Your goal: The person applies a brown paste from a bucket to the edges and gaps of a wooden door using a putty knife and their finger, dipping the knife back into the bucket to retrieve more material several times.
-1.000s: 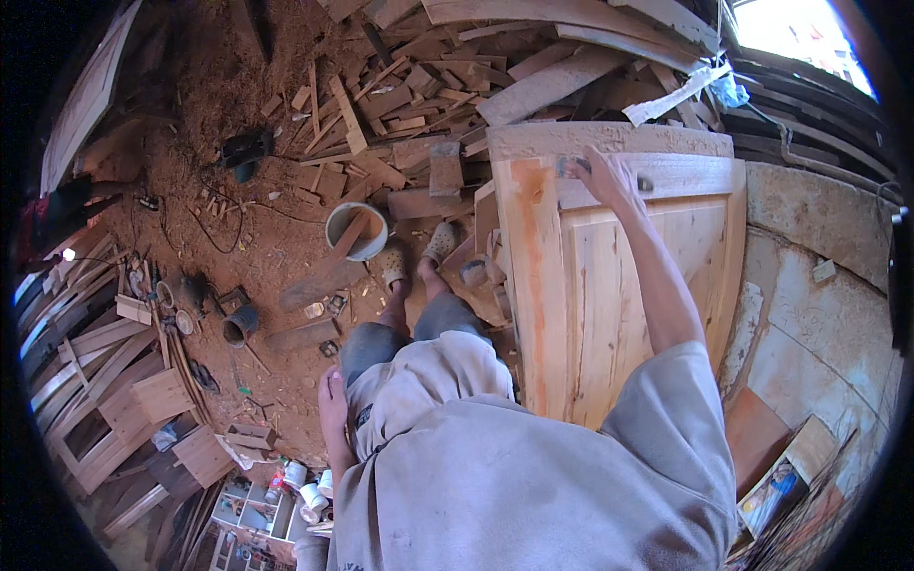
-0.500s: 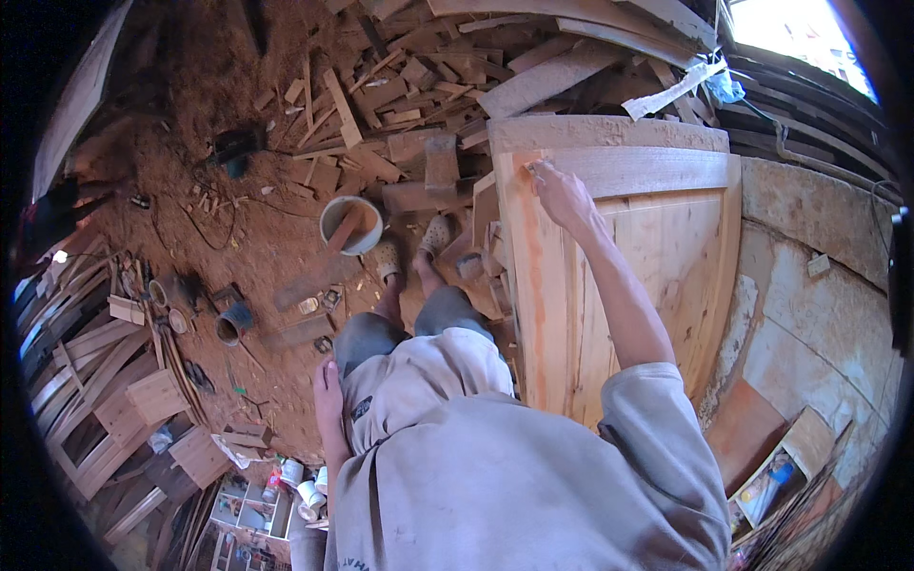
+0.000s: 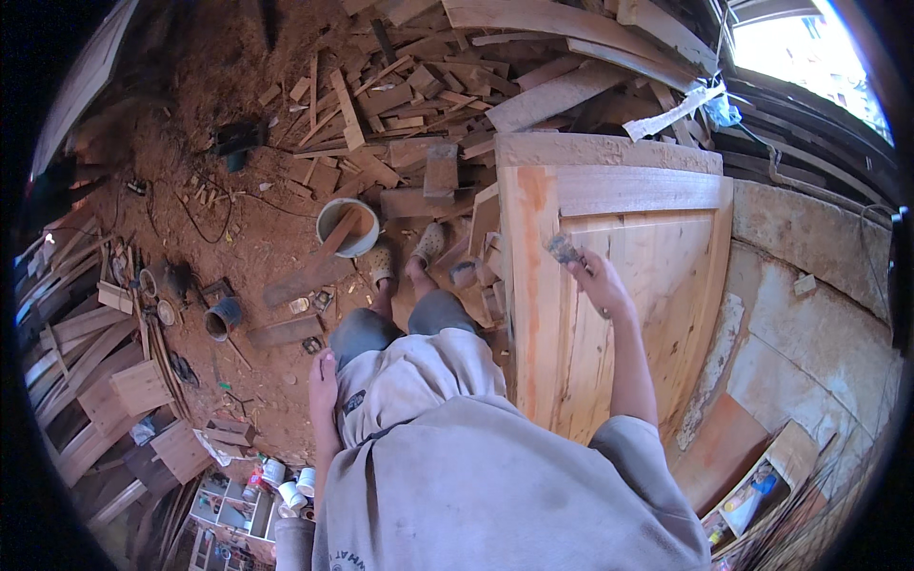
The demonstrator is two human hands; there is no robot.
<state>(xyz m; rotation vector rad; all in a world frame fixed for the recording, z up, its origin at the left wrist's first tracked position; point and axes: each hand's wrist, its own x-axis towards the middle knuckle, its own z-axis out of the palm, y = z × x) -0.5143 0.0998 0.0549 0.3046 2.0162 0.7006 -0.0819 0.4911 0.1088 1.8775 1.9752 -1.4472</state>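
A pale wooden door panel [image 3: 657, 276] leans upright to my right, with orange smears along its left stile [image 3: 536, 285]. My right hand [image 3: 605, 284] is closed round a small, flat, grey-brown stained piece [image 3: 562, 248], whose exact kind I cannot make out. This piece sits in front of the panel, near the inner edge of the smeared stile; contact with the wood cannot be judged. Down beside my left thigh hangs my left hand [image 3: 324, 383], its fingers curled together. A small dark spot shows at those fingers, but what they hold, if anything, is unclear.
Wood offcuts [image 3: 400, 105] pile up beyond the door. A white bucket [image 3: 347, 228] with a board in it stands by my feet. Boards [image 3: 105, 390] stack at far left, near a blue-grey pot [image 3: 223, 318]. A concrete wall [image 3: 809, 314] runs along the right.
My right hand has drawn back from the top of the left stile, nearer to me and slightly right, and the piece in it now shows. My left hand stays by the thigh.
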